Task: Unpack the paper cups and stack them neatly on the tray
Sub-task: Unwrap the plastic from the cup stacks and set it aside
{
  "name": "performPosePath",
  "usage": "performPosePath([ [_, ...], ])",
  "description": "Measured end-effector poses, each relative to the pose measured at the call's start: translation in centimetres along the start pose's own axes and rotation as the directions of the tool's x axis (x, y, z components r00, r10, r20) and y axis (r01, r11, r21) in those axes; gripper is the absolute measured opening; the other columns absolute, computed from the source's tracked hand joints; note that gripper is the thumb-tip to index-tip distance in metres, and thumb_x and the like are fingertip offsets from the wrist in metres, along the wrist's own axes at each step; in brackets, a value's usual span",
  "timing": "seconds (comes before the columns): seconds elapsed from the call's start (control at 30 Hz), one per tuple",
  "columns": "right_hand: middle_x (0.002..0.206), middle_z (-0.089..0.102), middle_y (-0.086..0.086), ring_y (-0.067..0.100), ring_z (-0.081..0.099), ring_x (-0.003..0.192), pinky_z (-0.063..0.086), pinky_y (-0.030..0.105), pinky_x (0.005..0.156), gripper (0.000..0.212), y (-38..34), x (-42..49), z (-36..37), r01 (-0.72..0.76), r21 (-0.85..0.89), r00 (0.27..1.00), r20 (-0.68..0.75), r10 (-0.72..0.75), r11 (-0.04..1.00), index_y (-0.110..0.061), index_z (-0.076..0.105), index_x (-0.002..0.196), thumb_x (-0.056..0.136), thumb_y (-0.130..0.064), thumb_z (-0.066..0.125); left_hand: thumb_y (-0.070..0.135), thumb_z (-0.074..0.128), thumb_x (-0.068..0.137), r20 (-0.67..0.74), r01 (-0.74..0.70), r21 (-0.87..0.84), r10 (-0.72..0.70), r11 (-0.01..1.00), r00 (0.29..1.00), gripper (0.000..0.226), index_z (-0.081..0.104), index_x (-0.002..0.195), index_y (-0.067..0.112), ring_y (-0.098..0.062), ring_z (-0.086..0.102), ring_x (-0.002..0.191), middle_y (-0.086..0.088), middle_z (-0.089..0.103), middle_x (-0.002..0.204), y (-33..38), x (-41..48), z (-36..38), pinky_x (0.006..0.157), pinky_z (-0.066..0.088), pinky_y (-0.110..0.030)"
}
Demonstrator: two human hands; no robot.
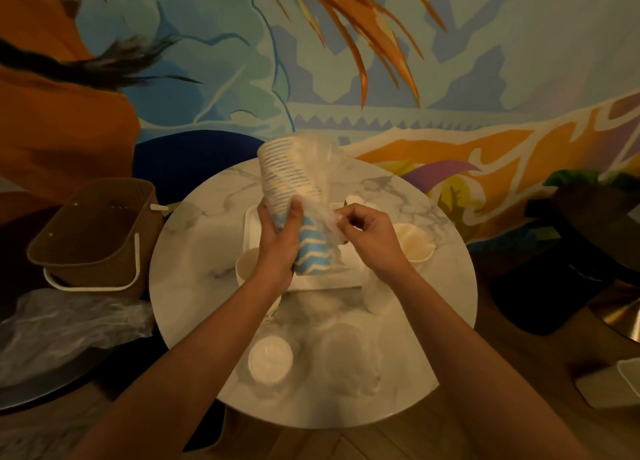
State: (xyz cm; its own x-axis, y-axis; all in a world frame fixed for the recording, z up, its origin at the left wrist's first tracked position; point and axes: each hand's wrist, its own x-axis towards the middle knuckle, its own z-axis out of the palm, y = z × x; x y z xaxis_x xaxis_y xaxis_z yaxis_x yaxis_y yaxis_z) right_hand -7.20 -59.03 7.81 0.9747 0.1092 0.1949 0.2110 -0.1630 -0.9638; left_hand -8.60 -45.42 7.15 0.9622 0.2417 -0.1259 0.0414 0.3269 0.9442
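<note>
A tall stack of paper cups [287, 179] with blue and cream zigzag print is held upright above the white tray [251, 227]. My left hand [278, 238] grips the stack around its lower part. Clear plastic wrap [325, 182] clings to the stack's right side, and my right hand [363, 232] pinches that wrap beside the cups. The tray lies on the round marble table [194, 251] and is mostly hidden behind my hands.
Single cups stand left [247, 264] and right [414, 241] of the tray. Wrapped white cup packs [270, 359] lie at the table's near side. A brown basket [95, 234] stands to the left, with crumpled plastic [69, 328] below it.
</note>
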Motion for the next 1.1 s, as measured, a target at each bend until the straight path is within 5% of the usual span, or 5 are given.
performPosePath([
  [0.13, 0.119, 0.063, 0.004, 0.017, 0.063, 0.107, 0.054, 0.040, 0.089, 0.054, -0.3, 0.2, 0.5, -0.226, 0.186, 0.966, 0.168, 0.196, 0.956, -0.020, 0.049, 0.123, 0.077, -0.031, 0.074, 0.032, 0.056, 0.092, 0.104, -0.070, -0.033, 0.073, 0.997, 0.992, 0.053, 0.028, 0.136, 0.028, -0.016, 0.061, 0.106, -0.002, 0.053, 0.125, 0.2, -0.4, 0.7, 0.088, 0.054, -0.038],
  [0.27, 0.116, 0.066, 0.011, 0.025, 0.065, 0.106, 0.053, 0.041, 0.091, 0.072, -0.1, 0.5, 1.2, -0.231, 0.210, 0.961, 0.201, 0.190, 0.950, -0.012, 0.048, 0.129, 0.063, -0.009, 0.079, 0.032, 0.053, 0.077, 0.137, -0.021, -0.268, 0.060, 0.963, 0.989, 0.058, 0.043, 0.131, 0.015, -0.019, 0.061, 0.105, -0.005, 0.060, 0.117, 0.8, 0.1, 1.4, 0.085, 0.053, -0.033],
  [0.4, 0.111, 0.068, 0.009, 0.022, 0.067, 0.100, 0.055, 0.037, 0.086, 0.085, 0.5, 0.9, 0.5, -0.263, 0.152, 0.961, 0.127, 0.245, 0.953, -0.010, 0.049, 0.127, 0.051, -0.021, 0.084, 0.035, 0.057, 0.092, -0.090, -0.187, -0.023, 0.184, 0.982, 0.979, 0.023, 0.059, 0.107, 0.018, -0.009, 0.061, 0.099, 0.005, 0.065, 0.104, 1.3, 0.6, 1.6, 0.080, 0.049, -0.019],
  [0.93, 0.088, 0.069, 0.010, 0.020, 0.070, 0.070, 0.055, 0.031, 0.058, 0.073, -0.7, 1.2, -0.5, -0.230, 0.504, 0.963, -0.005, 0.268, 0.833, 0.005, 0.049, 0.124, 0.056, -0.004, 0.073, -0.011, 0.060, 0.080, 0.277, -0.247, 0.242, 0.177, 0.938, 0.944, 0.043, 0.047, 0.104, 0.022, 0.001, 0.049, 0.054, 0.007, 0.050, 0.056, -1.8, -0.7, -1.4, 0.065, 0.043, -0.019],
  [1.1, 0.085, 0.070, 0.007, 0.019, 0.070, 0.072, 0.055, 0.031, 0.060, 0.066, -0.6, 1.2, -0.7, -0.244, 0.443, 0.966, 0.038, 0.254, 0.863, 0.002, 0.053, 0.118, 0.055, -0.004, 0.073, 0.026, 0.060, 0.073, 0.083, -0.264, 0.181, 0.252, 0.947, 0.964, 0.035, 0.050, 0.106, 0.028, -0.006, 0.054, 0.090, 0.004, 0.055, 0.100, 1.7, 0.8, -0.5, 0.080, 0.046, -0.024],
])
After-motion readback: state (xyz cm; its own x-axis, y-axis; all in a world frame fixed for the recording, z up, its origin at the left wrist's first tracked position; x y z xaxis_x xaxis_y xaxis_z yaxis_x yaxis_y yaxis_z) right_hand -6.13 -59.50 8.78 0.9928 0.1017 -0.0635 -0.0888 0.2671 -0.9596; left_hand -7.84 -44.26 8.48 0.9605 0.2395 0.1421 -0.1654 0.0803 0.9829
